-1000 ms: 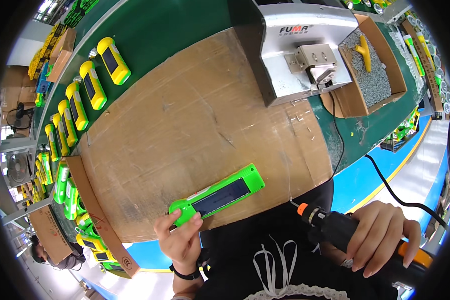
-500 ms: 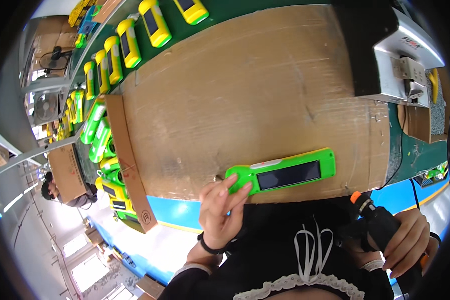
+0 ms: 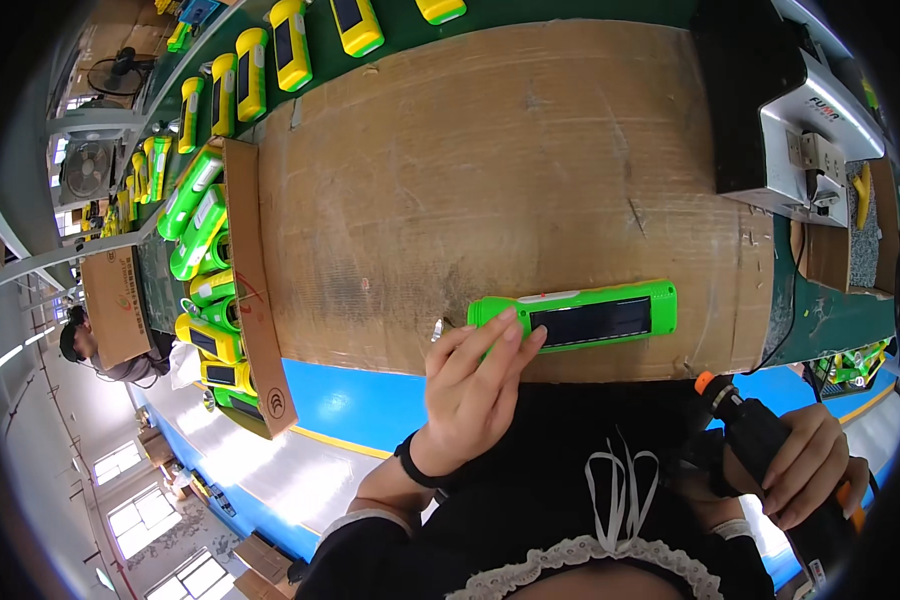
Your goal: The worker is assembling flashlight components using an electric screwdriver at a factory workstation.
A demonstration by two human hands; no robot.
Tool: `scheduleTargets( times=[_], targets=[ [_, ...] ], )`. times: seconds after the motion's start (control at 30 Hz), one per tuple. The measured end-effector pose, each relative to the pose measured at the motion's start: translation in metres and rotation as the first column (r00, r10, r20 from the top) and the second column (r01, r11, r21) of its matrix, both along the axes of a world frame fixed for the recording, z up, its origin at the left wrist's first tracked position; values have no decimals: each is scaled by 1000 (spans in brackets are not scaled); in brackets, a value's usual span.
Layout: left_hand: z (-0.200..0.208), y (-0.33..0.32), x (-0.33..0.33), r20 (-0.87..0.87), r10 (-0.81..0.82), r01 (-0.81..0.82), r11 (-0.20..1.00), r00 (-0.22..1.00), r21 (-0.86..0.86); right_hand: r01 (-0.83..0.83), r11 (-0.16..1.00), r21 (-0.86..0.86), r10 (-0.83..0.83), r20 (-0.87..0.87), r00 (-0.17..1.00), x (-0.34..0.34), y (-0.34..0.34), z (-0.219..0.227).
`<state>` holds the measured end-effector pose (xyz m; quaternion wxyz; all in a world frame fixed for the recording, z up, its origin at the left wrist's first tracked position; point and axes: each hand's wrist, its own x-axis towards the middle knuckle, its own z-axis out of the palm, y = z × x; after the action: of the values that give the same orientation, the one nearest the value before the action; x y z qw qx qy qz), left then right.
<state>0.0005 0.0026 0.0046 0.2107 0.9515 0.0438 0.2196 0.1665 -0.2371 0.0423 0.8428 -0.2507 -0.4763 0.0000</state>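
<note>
A green-and-yellow flashlight (image 3: pixel 600 322) lies almost level near the front edge of the cardboard sheet, its long dark panel facing up. My left hand (image 3: pixel 473 385) has its fingers over the wide left end of it and seems to grip it there; the thumb is hidden. A small shiny metal piece (image 3: pixel 438 329) shows just left of those fingers. Off the board's front right corner, my right hand (image 3: pixel 810 465) is wrapped round a black power screwdriver (image 3: pixel 755 430) with an orange tip, which points up and left, apart from the flashlight.
A cardboard sheet (image 3: pixel 490 160) covers the green bench. At left stands an open carton (image 3: pixel 253 290) full of similar flashlights. More flashlights (image 3: pixel 290 45) line the far edge. A silver-and-black device (image 3: pixel 815 110) sits far right, a cable (image 3: pixel 795 310) below it. A person (image 3: pixel 80 335) is beyond the carton.
The whole view has turned slightly clockwise. My left fingers lie closer together and reach further over the flashlight's wide end. My right hand still holds the power screwdriver in about the same place.
</note>
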Motion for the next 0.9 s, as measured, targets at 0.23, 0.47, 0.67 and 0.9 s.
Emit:
scheduleTargets(
  times=[0.23,0.47,0.67,0.9],
  targets=[
    [-8,-1,-15,147,116,-84,975,982,-208,-93,994,-62,98,88,991,4,-6,-10],
    [-3,-4,1,108,74,-45,967,991,-251,-29,994,-109,42,115,993,5,-18,7],
    [-6,8,-10,73,44,-23,966,996,-257,-42,997,-65,47,66,997,1,8,-1],
    [-7,6,-8,75,95,-79,978,993,-192,-152,978,-144,171,128,977,13,1,-1]
  ],
)
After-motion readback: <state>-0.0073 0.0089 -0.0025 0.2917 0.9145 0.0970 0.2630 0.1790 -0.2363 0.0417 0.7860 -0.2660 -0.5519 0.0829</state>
